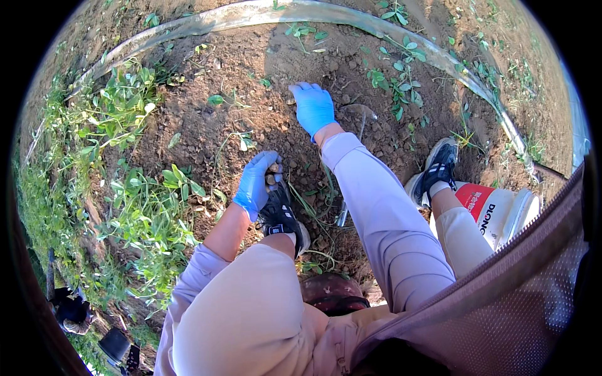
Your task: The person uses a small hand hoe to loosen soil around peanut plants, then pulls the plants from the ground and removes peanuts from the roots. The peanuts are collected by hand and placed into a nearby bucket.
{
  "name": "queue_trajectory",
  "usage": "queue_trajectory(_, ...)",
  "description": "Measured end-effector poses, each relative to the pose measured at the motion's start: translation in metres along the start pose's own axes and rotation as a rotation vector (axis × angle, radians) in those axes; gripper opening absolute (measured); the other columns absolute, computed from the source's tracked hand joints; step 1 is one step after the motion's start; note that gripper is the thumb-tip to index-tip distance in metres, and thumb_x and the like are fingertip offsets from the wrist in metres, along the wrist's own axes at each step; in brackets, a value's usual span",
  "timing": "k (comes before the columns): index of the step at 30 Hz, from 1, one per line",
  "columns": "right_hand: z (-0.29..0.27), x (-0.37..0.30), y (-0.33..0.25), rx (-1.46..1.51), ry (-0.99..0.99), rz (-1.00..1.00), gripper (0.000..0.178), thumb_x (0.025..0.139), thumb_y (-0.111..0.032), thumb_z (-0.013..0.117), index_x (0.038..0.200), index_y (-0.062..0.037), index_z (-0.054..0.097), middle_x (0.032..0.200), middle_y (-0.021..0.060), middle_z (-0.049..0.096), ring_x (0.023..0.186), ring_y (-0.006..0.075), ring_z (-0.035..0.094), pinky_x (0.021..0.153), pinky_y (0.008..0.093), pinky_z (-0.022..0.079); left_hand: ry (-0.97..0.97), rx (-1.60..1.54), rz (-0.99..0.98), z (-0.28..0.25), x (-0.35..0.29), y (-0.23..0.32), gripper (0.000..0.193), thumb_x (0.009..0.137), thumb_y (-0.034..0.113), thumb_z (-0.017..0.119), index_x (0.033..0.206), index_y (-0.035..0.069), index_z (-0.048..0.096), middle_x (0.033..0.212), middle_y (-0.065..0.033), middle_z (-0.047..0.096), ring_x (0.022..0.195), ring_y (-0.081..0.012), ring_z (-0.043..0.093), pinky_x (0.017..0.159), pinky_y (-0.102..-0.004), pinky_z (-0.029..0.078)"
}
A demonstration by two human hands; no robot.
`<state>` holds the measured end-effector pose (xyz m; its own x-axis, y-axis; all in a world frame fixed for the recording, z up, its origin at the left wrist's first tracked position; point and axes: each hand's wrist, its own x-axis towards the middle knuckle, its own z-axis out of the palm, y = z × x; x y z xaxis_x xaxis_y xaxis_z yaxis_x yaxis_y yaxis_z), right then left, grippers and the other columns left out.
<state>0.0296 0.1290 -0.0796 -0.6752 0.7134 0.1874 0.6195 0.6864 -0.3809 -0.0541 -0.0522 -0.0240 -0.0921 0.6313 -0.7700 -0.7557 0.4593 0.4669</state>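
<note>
My left hand point(254, 185), in a blue glove, is closed around a few small brown pods that look like peanuts point(273, 174), just above my left shoe. Farther ahead, my right hand point(313, 109), also blue-gloved, reaches down to the loose brown soil point(251, 69). Its fingertips are pinched together at the ground, and a small pale bit shows at their edge, too small to name. Beside that wrist, a metal hand tool with a curved head point(359, 113) lies on the soil; my right sleeve hides part of its shaft.
Leafy green plants point(150, 213) grow along the left. A strip of plastic film point(251, 15) arcs across the far side. On the right, a white bucket with a red label point(508, 216) lies beside my right shoe point(439, 164). A black container point(115, 344) sits at lower left.
</note>
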Motion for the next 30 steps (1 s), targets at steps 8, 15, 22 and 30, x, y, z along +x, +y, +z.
queue_trajectory(8,0.009,-0.029,-0.014,0.269,-0.028,0.244,0.019,0.072,-0.015,0.061,0.087,-0.0052,0.058,0.084,0.0138,0.056,0.081,0.0306,0.055,0.071,0.0389,0.045,0.074,-0.110,-0.019,-0.006,0.003,0.014,0.014,0.081,0.018,0.057,0.085,0.006,0.051,0.083,-0.0072,0.058,0.060,-0.0097,0.053,0.039,-0.0171,0.039)
queue_trajectory(15,-0.043,-0.087,-0.066,0.709,-0.030,0.389,0.022,0.070,-0.013,0.066,0.088,-0.0036,0.057,0.081,0.0134,0.060,0.071,0.0274,0.058,0.062,0.0331,0.047,0.094,0.292,0.200,0.009,0.004,0.018,0.029,0.080,0.019,0.062,0.105,0.006,0.057,0.070,-0.0004,0.057,0.052,-0.0044,0.050,0.040,-0.0162,0.035)
queue_trajectory(22,-0.062,-0.110,-0.081,1.093,0.029,0.596,0.012,0.079,-0.007,0.059,0.088,-0.0010,0.053,0.076,0.0072,0.060,0.068,0.0112,0.057,0.059,0.0256,0.046,0.005,0.343,0.130,0.023,-0.016,0.015,0.027,0.081,0.019,0.060,0.105,0.006,0.059,0.066,0.0012,0.057,0.055,-0.0032,0.050,0.042,-0.0152,0.033)
queue_trajectory(30,-0.064,-0.107,-0.086,1.467,-0.027,1.058,0.013,0.085,-0.013,0.050,0.084,-0.0002,0.052,0.067,0.0064,0.056,0.057,0.0078,0.052,0.048,0.0218,0.043,-0.036,0.352,0.397,0.032,-0.025,-0.001,0.025,0.081,0.005,0.057,0.106,0.001,0.056,0.080,-0.0021,0.060,0.065,-0.0047,0.052,0.058,-0.0189,0.046)
